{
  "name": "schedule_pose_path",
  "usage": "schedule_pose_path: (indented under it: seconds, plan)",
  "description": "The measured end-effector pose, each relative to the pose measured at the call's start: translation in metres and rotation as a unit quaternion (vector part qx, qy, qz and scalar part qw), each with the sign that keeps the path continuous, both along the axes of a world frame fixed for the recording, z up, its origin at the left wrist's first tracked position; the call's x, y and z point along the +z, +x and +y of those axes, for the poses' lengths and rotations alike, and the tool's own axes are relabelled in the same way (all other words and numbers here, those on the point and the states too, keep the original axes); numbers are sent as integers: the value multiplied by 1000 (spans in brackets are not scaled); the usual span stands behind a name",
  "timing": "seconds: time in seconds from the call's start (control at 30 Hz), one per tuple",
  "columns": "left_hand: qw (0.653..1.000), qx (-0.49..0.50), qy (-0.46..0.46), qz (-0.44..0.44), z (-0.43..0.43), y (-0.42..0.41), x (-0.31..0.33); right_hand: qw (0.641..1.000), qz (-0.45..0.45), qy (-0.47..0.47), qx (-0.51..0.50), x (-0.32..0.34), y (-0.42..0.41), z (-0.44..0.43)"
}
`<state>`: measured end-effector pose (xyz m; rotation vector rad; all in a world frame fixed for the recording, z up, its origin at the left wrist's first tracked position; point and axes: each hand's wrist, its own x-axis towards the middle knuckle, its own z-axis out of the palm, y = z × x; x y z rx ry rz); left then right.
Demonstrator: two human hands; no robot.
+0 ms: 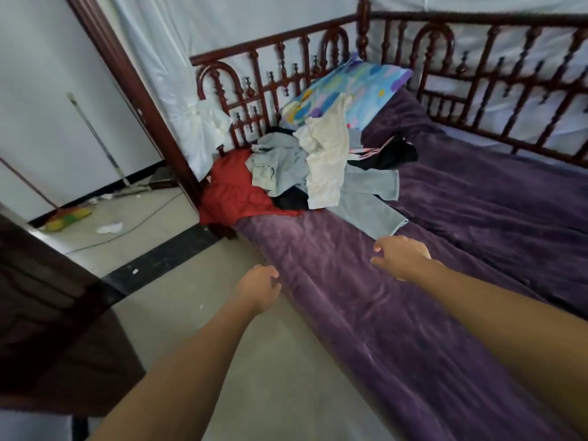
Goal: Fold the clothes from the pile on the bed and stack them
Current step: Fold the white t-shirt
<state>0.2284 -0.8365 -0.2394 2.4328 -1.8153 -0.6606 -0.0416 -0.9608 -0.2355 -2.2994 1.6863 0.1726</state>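
Both arms reach forward over the near edge of the bed (423, 329), which is covered by a purple blanket. The left hand (259, 288) hangs at the bed's edge with its fingers loosely curled and nothing in them. The right hand (401, 256) hovers above the blanket, fingers relaxed and bent, also holding nothing; it is near the lower end of a grey garment (372, 202) but apart from it. The pile (318, 167) lies unfolded at the far left corner of the bed, against the wooden rail (270, 71). A red garment (232, 192) sits at the pile's left and spills over the bed's edge, a pale blue-grey piece (280, 163) lies beside it, a cream garment (327, 154) is draped on top, and a black one (394, 154) lies to the right. A patterned pillow (359, 87) leans behind the pile. On the floor (286, 361) to the left, a mop (95, 135) leans on the wall near a colourful broom (66, 218).
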Motion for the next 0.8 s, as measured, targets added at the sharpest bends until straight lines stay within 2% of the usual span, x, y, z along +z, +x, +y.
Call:
schedule_pose_path:
  seconds: [0.2, 0.33, 0.57, 0.8]
  plan:
    - [999, 33, -9, 3, -37, 80, 5, 999, 1, -15, 29, 10, 90, -54]
    - [999, 42, -13, 13, -79, 111, 0, 1000, -10, -7, 28, -8, 128, -108]
    - [999, 36, 1, 15, -210, 177, -26, 999, -26, 35, 5, -68, 187, -238]
    - [999, 15, 34, 30, -328, 207, -60, 996, 5, 87, -19, -105, 210, -333]
